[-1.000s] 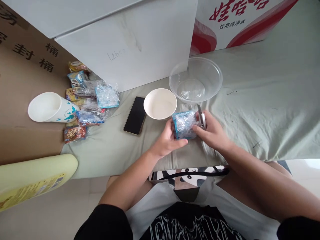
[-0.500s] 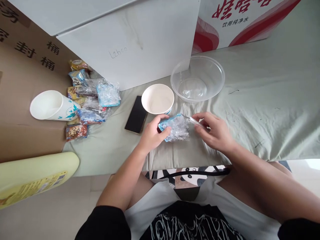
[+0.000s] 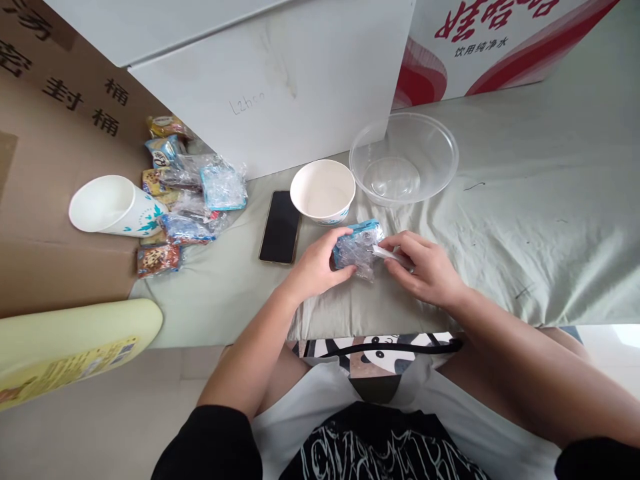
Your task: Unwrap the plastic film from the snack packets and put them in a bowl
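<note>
Clear wrap (image 3: 361,262) is still covering the blue packet (image 3: 356,245) beside the white bowl (image 3: 323,193); our left hand (image 3: 320,267) is gripping it, our right hand (image 3: 423,270) is holding a white cutter (image 3: 393,255) at it. We're judging cutting unfinished; any slit's unclear.

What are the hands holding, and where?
The left hand holds a wrapped blue packet by its left side; the right hand holds a white cutter by its handle.

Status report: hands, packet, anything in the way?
Left hand gripping packet. Right hand holding knife, tip at packet. Bowl close behind packet, not blocking.
</note>
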The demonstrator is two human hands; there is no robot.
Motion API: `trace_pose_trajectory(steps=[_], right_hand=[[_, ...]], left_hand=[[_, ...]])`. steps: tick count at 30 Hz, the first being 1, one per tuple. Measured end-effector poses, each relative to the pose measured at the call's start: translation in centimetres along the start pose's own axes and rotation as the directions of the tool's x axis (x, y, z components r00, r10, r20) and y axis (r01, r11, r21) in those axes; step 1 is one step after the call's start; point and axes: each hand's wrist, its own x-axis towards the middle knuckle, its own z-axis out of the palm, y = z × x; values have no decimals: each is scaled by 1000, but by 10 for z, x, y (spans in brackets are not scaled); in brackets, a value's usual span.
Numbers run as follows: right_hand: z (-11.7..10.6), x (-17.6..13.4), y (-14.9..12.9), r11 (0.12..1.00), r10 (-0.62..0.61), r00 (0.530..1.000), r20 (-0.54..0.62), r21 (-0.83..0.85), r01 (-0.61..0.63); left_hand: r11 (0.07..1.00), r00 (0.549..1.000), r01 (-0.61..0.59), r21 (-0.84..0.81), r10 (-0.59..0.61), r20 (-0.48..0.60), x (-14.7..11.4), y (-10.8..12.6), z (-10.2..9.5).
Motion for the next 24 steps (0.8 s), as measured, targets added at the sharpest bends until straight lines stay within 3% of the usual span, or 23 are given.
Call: trace_pose_trajectory(steps=[6,15,20,24], right_hand=[[2,-2,2,999,-39,999,26,-7,39],[5,-4,7,997,-55,998,36,-56,57],[6,-5,7,972,-74,992,102,-216,95],[-8,-3,14,942,6,995,104,-334,29]], left_hand=[[1000,998,14,18,-12,-63,-1,3,-1],[997,997,-34,64,38,-65,1,3,3],[995,997,-49,91,54,-54,1,3,6],[993,997,-49,104,55,-49,1,1,6]])
